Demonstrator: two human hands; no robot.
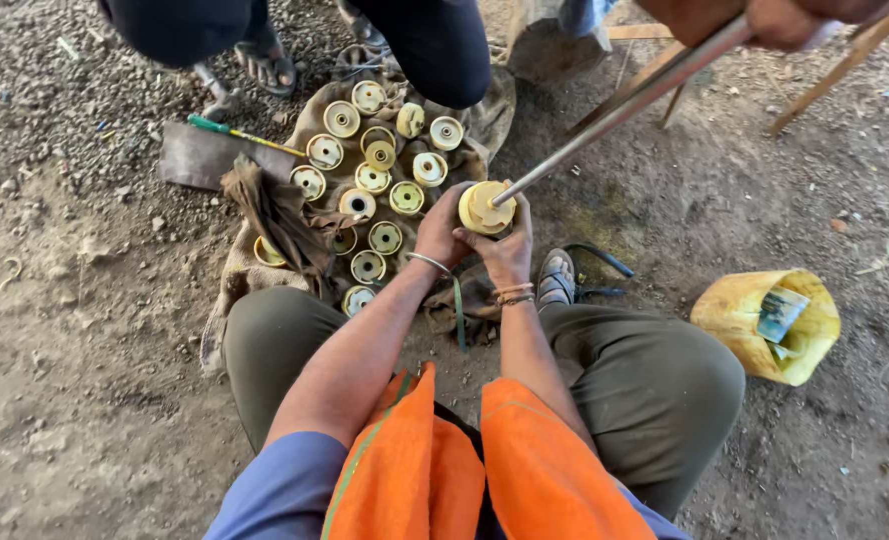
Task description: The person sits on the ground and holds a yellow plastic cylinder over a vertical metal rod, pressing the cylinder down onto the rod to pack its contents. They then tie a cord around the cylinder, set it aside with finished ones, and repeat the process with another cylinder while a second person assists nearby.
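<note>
My left hand [443, 232] and my right hand [510, 245] together grip one yellow spool-shaped disc [485, 208] held out in front of my knees. A long metal rod [625, 105] slants down from the upper right, and its tip meets the centre of that disc. Another person's hand [790, 22] holds the rod's far end at the top right edge. Several more yellow discs [375, 180] lie spread on a brown sackcloth [310, 120] just left of my hands.
A second person squats beyond the cloth, dark trousers [435, 50] and a sandal [270, 65] visible. A screwdriver [235, 133] lies at the cloth's left. A yellow plastic container [770, 325] lies on the dirt to my right. Wooden legs [835, 70] stand at the upper right.
</note>
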